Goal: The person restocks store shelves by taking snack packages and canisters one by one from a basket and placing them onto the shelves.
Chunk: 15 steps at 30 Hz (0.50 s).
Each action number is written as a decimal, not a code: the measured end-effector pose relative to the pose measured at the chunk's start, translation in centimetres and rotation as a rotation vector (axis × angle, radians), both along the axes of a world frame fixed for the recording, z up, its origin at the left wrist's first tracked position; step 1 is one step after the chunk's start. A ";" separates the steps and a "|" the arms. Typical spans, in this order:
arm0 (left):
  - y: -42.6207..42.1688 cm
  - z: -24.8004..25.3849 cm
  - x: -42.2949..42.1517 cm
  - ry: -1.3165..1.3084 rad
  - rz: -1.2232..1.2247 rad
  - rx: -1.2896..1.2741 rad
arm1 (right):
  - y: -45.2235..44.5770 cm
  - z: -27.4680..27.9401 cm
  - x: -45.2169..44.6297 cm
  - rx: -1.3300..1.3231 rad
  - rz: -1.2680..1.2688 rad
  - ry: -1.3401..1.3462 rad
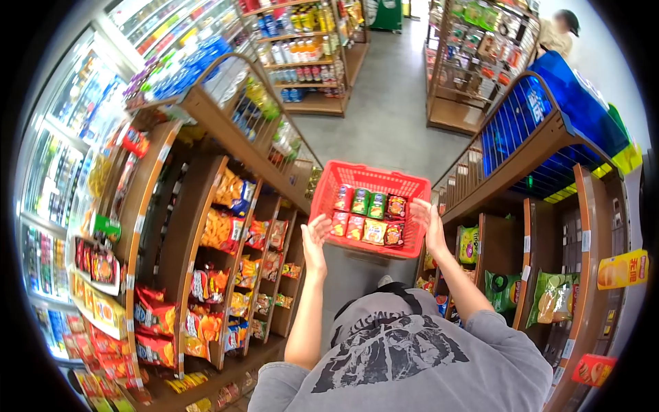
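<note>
A red shopping basket [322,199] with a perforated rim is in front of me at the middle of the head view. Inside it, two rows of small snack packs stand side by side: a red can [344,198], green cans [360,200], a yellow pack [374,232] and dark red packs [396,207] among them. My left hand [316,239] is at the basket's near left corner, fingers apart and pointing up. Over the right rim is my right hand [429,223], its fingers spread. Neither hand visibly grips the rim; whether they touch it I cannot tell. What supports the basket is mostly hidden.
Shelves with chip bags [221,226] stand close on my left, beyond them glass-door fridges [68,103]. Right-hand shelves hold green snack bags [553,296]; a blue crate [525,110] sits above. The grey floor [384,89] runs ahead between racks. Another person [555,38] is at the far right.
</note>
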<state>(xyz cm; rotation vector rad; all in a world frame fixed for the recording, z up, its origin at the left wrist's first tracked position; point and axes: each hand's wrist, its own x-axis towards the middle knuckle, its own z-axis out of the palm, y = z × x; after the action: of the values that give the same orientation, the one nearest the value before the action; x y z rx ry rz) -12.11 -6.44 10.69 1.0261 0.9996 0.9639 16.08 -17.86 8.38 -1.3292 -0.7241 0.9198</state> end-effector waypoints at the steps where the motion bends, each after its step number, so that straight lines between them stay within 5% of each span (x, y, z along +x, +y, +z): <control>1: -0.1 -0.8 1.0 0.002 -0.014 -0.021 | -0.8 -1.1 0.5 -0.013 -0.031 0.021; 15: 0.7 -9.2 10.3 0.142 -0.304 -0.320 | -3.7 -9.6 0.0 -0.189 -0.197 0.238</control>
<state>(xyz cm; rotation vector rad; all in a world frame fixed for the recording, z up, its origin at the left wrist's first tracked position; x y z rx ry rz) -1.84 -5.75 1.49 0.9503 1.0387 0.4685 16.04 -21.59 -1.22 -1.3983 -0.3228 0.9837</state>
